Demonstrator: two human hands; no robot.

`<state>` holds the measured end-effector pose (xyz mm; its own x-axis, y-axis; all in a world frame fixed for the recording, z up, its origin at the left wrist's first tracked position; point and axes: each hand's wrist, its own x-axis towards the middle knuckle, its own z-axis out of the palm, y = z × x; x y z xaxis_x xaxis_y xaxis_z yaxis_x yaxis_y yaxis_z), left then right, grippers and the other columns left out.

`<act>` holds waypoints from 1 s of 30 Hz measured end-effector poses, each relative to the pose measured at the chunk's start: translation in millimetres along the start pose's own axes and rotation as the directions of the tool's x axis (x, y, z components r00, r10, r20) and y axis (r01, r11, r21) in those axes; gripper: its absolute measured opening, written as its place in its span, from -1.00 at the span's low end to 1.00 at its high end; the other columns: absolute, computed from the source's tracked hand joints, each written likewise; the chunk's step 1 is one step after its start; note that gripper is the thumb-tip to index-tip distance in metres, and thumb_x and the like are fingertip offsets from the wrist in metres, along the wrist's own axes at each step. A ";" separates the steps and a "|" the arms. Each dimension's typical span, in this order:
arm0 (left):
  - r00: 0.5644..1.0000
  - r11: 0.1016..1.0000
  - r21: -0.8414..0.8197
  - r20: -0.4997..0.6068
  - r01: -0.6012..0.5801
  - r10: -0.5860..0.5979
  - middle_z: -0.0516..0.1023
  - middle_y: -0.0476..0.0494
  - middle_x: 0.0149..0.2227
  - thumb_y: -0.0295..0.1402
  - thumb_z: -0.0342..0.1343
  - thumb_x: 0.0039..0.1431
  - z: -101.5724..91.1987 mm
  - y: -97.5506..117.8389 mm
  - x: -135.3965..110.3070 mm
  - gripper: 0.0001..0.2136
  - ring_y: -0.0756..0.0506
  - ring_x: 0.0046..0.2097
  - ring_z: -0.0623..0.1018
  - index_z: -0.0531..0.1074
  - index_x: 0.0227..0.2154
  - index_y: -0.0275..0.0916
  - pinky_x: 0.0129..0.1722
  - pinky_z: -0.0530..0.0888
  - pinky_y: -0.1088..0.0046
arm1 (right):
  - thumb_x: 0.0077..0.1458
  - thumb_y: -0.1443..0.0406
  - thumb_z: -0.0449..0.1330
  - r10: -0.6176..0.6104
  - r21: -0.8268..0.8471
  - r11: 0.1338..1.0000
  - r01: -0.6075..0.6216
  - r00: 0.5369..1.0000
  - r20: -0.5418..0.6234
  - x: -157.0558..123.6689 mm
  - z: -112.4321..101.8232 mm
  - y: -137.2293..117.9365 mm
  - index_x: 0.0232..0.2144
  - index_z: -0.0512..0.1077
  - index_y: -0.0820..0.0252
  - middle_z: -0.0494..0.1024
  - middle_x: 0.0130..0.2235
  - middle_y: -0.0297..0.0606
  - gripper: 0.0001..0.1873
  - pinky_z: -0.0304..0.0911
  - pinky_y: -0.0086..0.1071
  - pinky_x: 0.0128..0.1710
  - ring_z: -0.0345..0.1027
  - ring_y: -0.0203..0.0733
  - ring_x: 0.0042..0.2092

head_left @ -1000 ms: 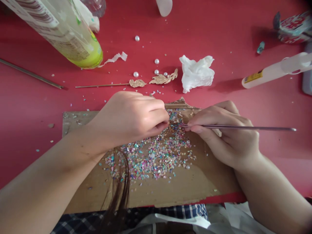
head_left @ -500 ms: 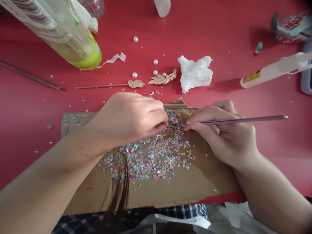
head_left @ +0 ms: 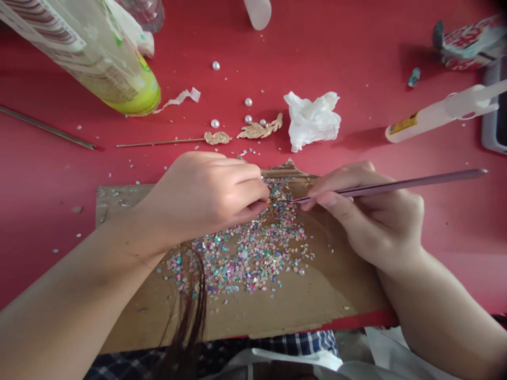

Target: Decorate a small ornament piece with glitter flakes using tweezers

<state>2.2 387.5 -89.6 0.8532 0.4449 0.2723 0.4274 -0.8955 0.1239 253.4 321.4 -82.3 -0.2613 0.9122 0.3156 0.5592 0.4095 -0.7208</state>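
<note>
My left hand (head_left: pixel 225 192) is closed in a pinch on a small gold-coloured metal ornament (head_left: pixel 272 205), most of it hidden by the fingers. My right hand (head_left: pixel 360 211) grips slim purple tweezers (head_left: pixel 404 184) like a pen. Their tip points left and lies close to the ornament; whether it touches cannot be made out. Under both hands, many small multicoloured stone chips (head_left: pixel 253 253) are spread on a piece of brown cardboard (head_left: pixel 317 301).
Beyond the cardboard lie a gold hairpin (head_left: pixel 217 138), a gold leaf piece (head_left: pixel 259 129), several pearl beads (head_left: pixel 248 102) and a crumpled tissue (head_left: pixel 312 121). A green-based bottle (head_left: pixel 134 89) stands left, a white glue bottle (head_left: pixel 428 119) right. Hair (head_left: pixel 194 295) hangs over the chips.
The tweezers' rear end has swung upward and right, and my right hand has shifted slightly right. My left hand keeps its pinch on the ornament. The whole view has drifted slightly.
</note>
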 end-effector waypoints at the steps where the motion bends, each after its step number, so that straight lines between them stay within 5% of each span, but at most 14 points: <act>1: 1.000 1.000 -0.005 0.000 -0.004 0.004 0.68 -0.02 -0.32 -0.32 -0.01 0.46 0.0 -0.1 0.0 -0.73 -0.07 -0.34 0.61 0.56 -0.33 -0.13 -0.42 0.41 0.29 | 0.36 0.34 0.25 0.004 0.000 1.000 -0.004 1.000 -0.024 0.2 -0.1 -0.4 -0.31 0.52 0.01 0.69 -0.36 -0.44 -0.84 0.33 -0.15 -0.16 0.56 -0.17 -0.31; 13: 1.000 1.000 -0.015 -0.011 -0.028 0.027 0.64 0.00 -0.37 -0.33 0.01 0.46 -3.0 -1.3 -0.2 -0.74 -0.07 -0.38 0.56 0.54 -0.33 -0.14 -0.42 0.44 0.28 | 0.39 0.26 0.20 -0.033 -0.151 0.988 0.043 0.997 0.067 0.0 0.3 3.0 -0.31 0.51 0.03 0.68 -0.37 -0.38 -0.83 0.29 -0.13 -0.15 0.53 -0.17 -0.35; 30: 0.999 0.999 -0.020 -0.023 -0.032 0.031 0.63 0.00 -0.38 -0.31 0.02 0.46 -0.8 -1.3 -1.6 -0.75 -0.07 -0.38 0.55 0.53 -0.34 -0.14 -0.40 0.40 0.30 | 0.38 0.28 0.21 -0.040 -0.146 0.988 0.052 0.996 0.083 0.8 0.1 2.3 -0.32 0.51 0.03 0.67 -0.39 -0.40 -0.83 0.30 -0.14 -0.16 0.50 -0.18 -0.36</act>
<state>0.0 388.0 -89.5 0.8590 0.4161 0.2982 0.3938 -0.9093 0.1345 254.5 323.0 -83.7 -0.3476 0.8911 0.2918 0.6535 0.4534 -0.6061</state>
